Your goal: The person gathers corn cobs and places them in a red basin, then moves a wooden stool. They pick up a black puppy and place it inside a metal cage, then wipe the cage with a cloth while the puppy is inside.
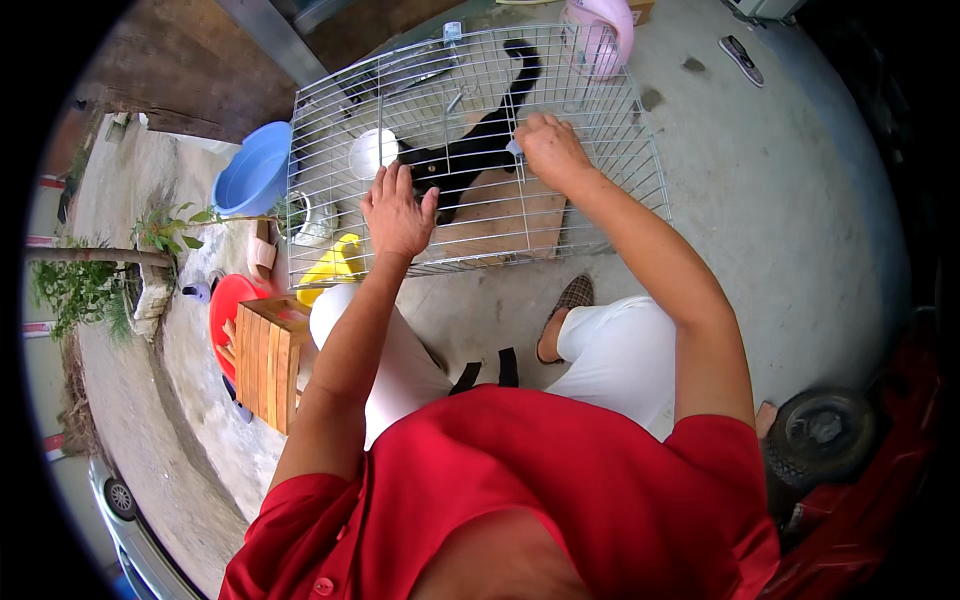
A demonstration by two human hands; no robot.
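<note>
A wire cage point(480, 262) stands before me with a black cat point(472, 154) inside, its tail raised toward the far side. My left hand point(399, 214) rests flat on the top wires with its fingers spread, just over the cat's head. My right hand point(553, 152) is closed over a small pale blue cloth point(515, 148) against the top bars, above the cat's hindquarters. Under the cat lies a brown board point(502, 217). A white bowl point(373, 150) is seen near the cat's head, through the wires. The fingertips of my right hand are partly hidden.
A blue basin point(255, 171) stands left of the cage. Nearer are a yellow plastic item point(330, 262), a red basin point(225, 315) and a wooden stool point(266, 360). Beyond the cage's far right corner is a pink plastic item point(600, 37). A tyre point(821, 435) lies at right.
</note>
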